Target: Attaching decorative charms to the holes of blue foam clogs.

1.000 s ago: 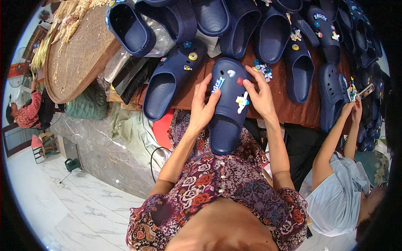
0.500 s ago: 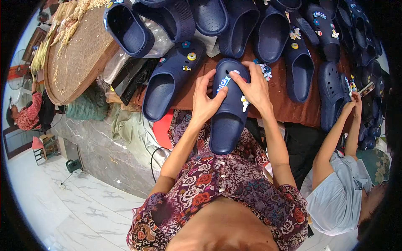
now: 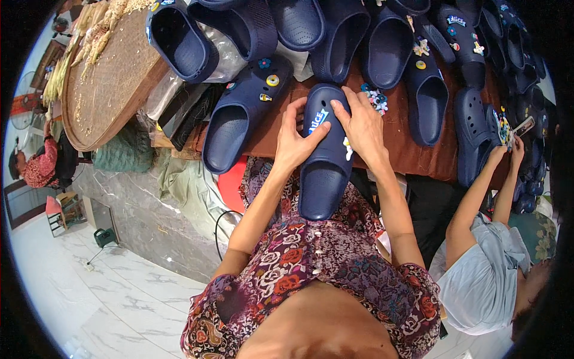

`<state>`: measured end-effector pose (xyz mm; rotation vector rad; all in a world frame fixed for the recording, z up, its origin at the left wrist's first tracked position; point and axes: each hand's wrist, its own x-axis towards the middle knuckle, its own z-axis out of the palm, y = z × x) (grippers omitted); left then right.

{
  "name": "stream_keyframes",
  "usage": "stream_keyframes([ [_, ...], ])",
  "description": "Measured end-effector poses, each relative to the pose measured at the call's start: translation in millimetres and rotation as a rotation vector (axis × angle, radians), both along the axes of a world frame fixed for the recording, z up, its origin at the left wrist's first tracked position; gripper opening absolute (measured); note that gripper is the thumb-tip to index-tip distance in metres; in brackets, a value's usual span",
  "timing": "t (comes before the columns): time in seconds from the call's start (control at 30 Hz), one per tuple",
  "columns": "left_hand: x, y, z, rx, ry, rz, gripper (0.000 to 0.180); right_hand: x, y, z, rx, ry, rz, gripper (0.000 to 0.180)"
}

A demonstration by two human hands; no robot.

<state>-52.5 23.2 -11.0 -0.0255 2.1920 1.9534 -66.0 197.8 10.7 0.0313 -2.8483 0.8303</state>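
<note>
Navy clog (image 3: 326, 151), held: 1 | hands (image 3: 294, 146): 2 | its lettered charm (image 3: 317, 121): 1

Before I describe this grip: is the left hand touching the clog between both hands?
Touching: the head view shows the left hand holding the clog by its side, thumb lying on top.

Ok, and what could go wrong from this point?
Two risks, as I judge it. The navy clog extends toward the person past the edge of the brown cloth, so it might tip or drop if the left hand and right hand both let go. Also, a cluster of small colourful charms sits close beside the right hand, so a sideways move could scatter them.
</note>
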Motion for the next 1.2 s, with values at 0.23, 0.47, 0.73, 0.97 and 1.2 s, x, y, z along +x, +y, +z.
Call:
stream_keyframes([
  [0.23, -5, 2, -10, -0.059, 0.06, 0.051, 0.072, 1, -7, -2, 0.097, 0.037, 0.051, 0.048],
  [0.47, -4, 1, -11, -0.112, 0.097, 0.017, 0.068, -6, 2, -17, 0.129, 0.139, 0.07, 0.034],
  [0.73, -1, 1, -8, -0.061, 0.036, 0.023, 0.068, 1, 20, -13, -0.133, 0.068, 0.038, 0.023],
  [0.97, -3, 0, -5, -0.099, 0.059, 0.032, 0.068, 2, 49, -21, -0.108, 0.152, -0.107, 0.019],
  [1.2, -4, 1, -9, -0.07, 0.066, 0.033, 0.066, 11, 51, -28, -0.164, 0.174, -0.085, 0.023],
])
